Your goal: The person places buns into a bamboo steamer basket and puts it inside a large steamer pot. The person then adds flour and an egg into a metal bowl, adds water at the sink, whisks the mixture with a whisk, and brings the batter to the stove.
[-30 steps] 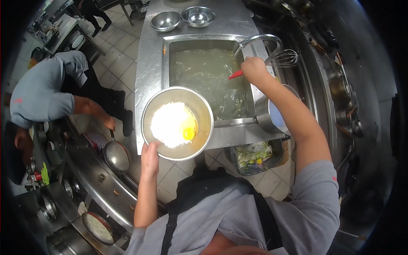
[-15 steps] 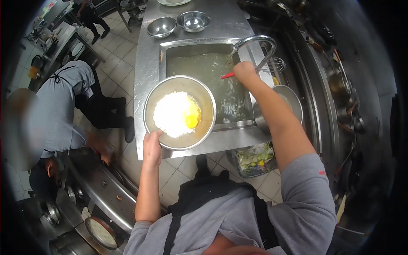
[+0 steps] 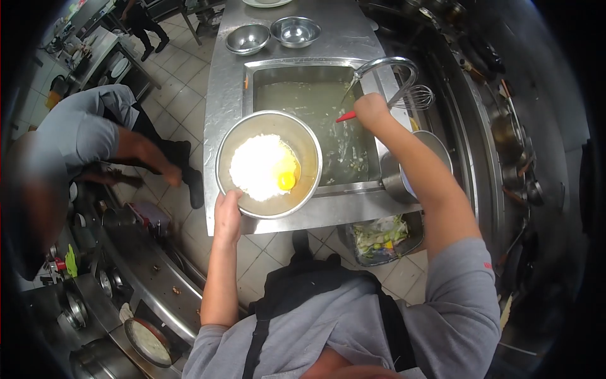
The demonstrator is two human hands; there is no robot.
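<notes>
My left hand (image 3: 227, 215) grips the near-left rim of a metal mixing bowl (image 3: 309, 180), with the thumb over the edge. In the bowl lie a bright white, overexposed mass (image 3: 255, 165) and a yellow egg yolk (image 3: 286, 181). My right hand (image 3: 372, 112) is closed around a whisk (image 3: 416, 97). Its red handle end (image 3: 346, 117) sticks out to the left, over the sink, while the wires point right. A curved metal faucet (image 3: 394, 61) arches just above that hand. Cloudy water (image 3: 297, 95) fills the sink behind the mixing bowl.
Two steel bowls (image 3: 247, 40) stand at the counter's far end. A metal pot (image 3: 396, 180) sits by the sink's right edge, near my right forearm. Below the counter is a bin of vegetable scraps (image 3: 382, 239). At left a co-worker (image 3: 82, 136) bends over, near a pan (image 3: 147, 341).
The co-worker at left has shifted, an arm now reaching out and a green-handled item uncovered. The view has moved slightly; both my hands keep their holds.
</notes>
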